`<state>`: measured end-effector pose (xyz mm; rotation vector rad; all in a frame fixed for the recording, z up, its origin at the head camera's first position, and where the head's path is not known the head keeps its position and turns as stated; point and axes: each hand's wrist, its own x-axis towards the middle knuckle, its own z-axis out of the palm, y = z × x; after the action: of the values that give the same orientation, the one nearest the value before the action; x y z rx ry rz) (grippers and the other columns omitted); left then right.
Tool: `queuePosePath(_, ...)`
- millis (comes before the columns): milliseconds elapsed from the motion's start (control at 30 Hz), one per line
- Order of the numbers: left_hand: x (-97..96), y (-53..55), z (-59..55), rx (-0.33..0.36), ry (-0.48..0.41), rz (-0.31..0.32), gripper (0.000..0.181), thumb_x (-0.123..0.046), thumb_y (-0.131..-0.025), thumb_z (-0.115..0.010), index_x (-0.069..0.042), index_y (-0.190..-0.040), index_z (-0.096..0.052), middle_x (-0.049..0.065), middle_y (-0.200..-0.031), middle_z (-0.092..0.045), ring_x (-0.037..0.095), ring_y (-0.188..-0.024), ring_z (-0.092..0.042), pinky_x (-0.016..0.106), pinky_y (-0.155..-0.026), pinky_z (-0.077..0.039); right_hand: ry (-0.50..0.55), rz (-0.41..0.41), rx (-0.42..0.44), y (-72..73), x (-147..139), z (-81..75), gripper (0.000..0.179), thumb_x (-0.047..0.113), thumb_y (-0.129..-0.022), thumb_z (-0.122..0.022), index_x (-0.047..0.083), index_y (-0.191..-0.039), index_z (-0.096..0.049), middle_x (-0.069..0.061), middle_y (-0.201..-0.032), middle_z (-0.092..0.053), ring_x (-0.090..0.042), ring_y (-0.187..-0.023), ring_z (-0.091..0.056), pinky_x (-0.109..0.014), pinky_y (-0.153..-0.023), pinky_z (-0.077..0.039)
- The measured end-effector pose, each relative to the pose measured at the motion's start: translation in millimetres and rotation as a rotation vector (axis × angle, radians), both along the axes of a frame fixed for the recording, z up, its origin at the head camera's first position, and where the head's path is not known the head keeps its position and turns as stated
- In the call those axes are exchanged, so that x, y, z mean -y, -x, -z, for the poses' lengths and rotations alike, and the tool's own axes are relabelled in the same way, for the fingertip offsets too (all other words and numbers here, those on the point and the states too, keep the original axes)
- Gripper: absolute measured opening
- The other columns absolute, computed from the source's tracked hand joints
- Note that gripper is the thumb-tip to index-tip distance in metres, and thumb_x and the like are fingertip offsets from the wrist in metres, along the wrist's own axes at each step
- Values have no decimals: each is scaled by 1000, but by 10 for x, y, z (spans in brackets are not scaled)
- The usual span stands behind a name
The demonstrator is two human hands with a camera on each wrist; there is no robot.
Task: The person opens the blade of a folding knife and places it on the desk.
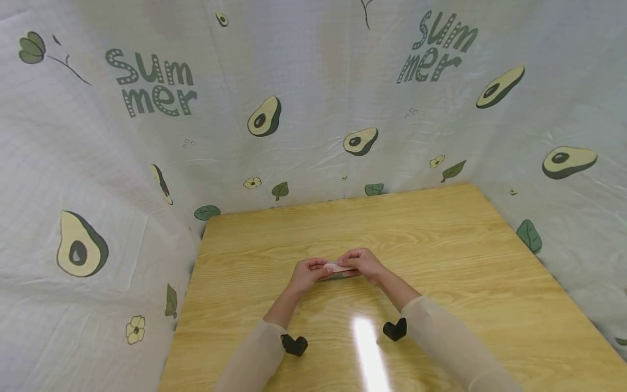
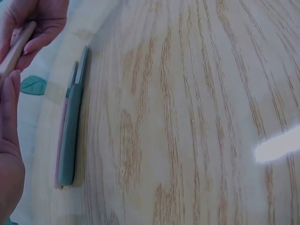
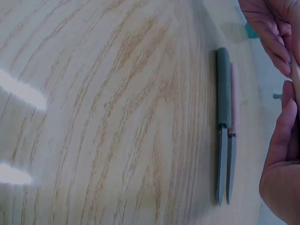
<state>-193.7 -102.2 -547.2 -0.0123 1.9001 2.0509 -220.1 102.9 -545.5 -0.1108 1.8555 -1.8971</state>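
Observation:
Both hands meet at the middle of the table and pinch a slim, pale pinkish bar (image 1: 338, 267) between fingers and thumbs. The left hand (image 1: 306, 273) has one end, the right hand (image 1: 361, 262) the other. The bar's kind cannot be told, as fingers cover much of it. In the wrist views it is held above the tabletop. Just on the near side of the hands, two knives lie side by side on the wood: one with a green handle (image 3: 224, 89), one with a pink handle (image 3: 235, 98). Their narrow blades point the same way.
The wooden table (image 1: 441, 234) has a glossy light reflection near its front. A white cloth (image 1: 313, 71) printed with avocados and leaves hangs round its back and sides. Black heart-shaped pieces (image 1: 294, 345) show at both sleeve cuffs.

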Motion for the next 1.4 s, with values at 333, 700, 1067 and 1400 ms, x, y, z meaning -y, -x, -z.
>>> queuePosePath(333, 46, -25, 62, -16, -8, -4, 29, 4, -88, -65, 16, -114, -59, 3, -85, -69, 12, -81, -70, 47, -94, -55, 76, 85, 61, 3, 17, 14, 15, 17, -95, -62, 17, -83, -70, 8, -97, -71, -7, -85, -68, -19, -73, -57)
queuePosePath(700, 169, -28, 29, -8, 136, 112, 22, -1, -87, -69, 10, -106, -66, 5, -82, -72, 11, -76, -71, 45, -87, -59, -264, -310, -285, 221, -155, -297, 19, 17, -94, -63, 2, -105, -69, -11, -100, -71, -18, -91, -65, -48, -89, -55)
queuePosePath(1067, 178, -57, 41, -28, 179, 227, 23, 1, -84, -70, 14, -104, -66, -1, -76, -71, 7, -71, -66, 46, -82, -59, -360, -632, -351, 362, -93, -536, 11, 1, -90, -62, -4, -99, -68, -22, -87, -71, -7, -70, -64, -42, -73, -61)
queuePosePath(1400, 199, -72, 61, -19, 117, 106, 21, 2, -87, -67, 13, -106, -64, 3, -80, -72, 14, -79, -71, 47, -88, -58, -233, -491, -434, 399, -219, -386, 10, 10, -96, -59, 1, -98, -63, -10, -84, -66, -13, -74, -62, -45, -74, -59)
